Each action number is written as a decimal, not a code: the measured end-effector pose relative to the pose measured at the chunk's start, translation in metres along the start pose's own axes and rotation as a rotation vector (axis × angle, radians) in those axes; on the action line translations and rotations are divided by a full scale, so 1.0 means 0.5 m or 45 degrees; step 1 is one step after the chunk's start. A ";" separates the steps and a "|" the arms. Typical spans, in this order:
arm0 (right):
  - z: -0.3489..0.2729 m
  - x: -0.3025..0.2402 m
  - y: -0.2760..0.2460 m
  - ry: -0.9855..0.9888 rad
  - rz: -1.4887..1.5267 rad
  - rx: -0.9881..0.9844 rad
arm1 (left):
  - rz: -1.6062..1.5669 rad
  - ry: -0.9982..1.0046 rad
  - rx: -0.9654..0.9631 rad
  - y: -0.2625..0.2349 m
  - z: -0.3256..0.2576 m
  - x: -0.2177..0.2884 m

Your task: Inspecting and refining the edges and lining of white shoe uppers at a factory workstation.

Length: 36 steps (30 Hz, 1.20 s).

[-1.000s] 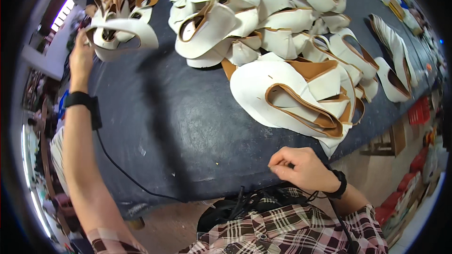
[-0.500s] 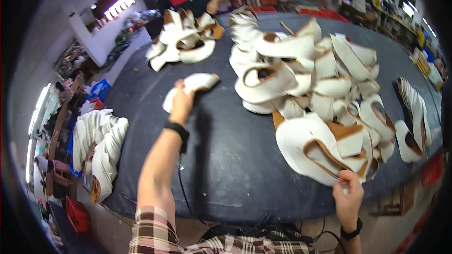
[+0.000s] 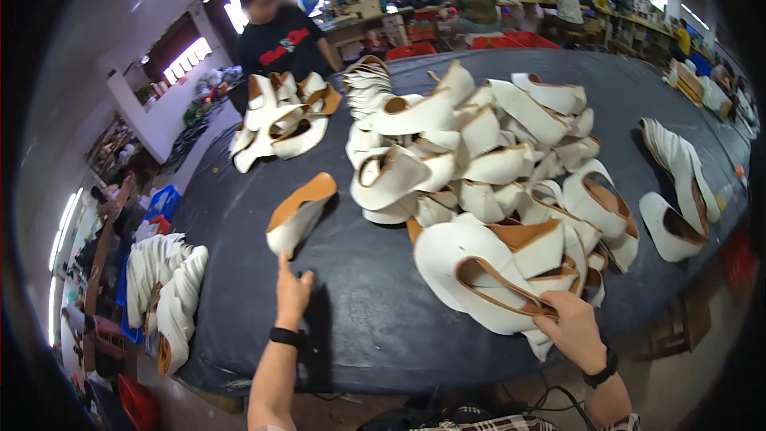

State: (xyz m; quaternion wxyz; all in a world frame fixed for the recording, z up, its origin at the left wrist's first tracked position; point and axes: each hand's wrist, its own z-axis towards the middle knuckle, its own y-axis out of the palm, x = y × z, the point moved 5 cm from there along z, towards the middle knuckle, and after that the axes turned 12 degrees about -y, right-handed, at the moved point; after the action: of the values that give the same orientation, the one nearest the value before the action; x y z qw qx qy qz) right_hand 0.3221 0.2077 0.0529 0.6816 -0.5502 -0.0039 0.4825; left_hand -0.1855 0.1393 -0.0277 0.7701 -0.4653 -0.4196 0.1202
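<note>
A single white shoe upper (image 3: 292,226) with tan lining rests on the dark table, its tan inside partly turned up. My left hand (image 3: 294,294) is just on the near side of it, index finger stretched toward its lower end and thumb apart; whether the fingertip touches is hard to tell. At the near edge of the big pile, my right hand (image 3: 571,326) grips the rim of another white shoe upper (image 3: 451,259) with a long tan-edged opening. Behind it lies the heap of white shoe uppers (image 3: 499,166), overlapping in several layers.
A smaller bunch of uppers (image 3: 279,129) lies at the far left, with a person (image 3: 279,40) standing behind it. Stacked uppers (image 3: 171,287) lie at the left edge, others (image 3: 678,183) at the right. Red crates (image 3: 515,40) stand beyond the dark table (image 3: 367,311).
My left hand has let go of the single upper and drawn back toward me; the upper now shows its tan lining. My right hand now reaches further over the pile's near upper.
</note>
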 end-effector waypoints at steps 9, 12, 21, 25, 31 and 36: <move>-0.005 -0.060 -0.005 -0.176 -0.081 0.084 | 0.261 -0.259 -0.115 0.060 0.216 -0.072; -0.011 -0.092 -0.003 -0.151 -0.151 0.135 | 0.146 -0.187 -0.124 0.111 0.299 -0.108; 0.006 -0.181 -0.003 -0.353 -0.163 0.257 | -0.179 -0.496 -0.502 0.096 0.480 -0.073; 0.028 -0.225 -0.002 -0.707 -0.136 0.195 | -0.363 -0.311 -0.581 -0.023 0.385 0.004; 0.016 -0.136 0.046 -0.970 -0.091 0.191 | -0.610 0.718 -1.249 -0.030 -0.169 0.378; 0.054 -0.171 0.071 -1.227 -0.010 0.306 | -0.215 0.942 -1.384 0.016 -0.325 0.415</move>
State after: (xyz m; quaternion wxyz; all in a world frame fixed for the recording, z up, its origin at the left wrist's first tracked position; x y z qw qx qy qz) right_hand 0.2389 0.1687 0.0817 0.6626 -0.1823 -0.2649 0.6764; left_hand 0.0675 0.1630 0.0417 0.5258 -0.7637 -0.1632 -0.3370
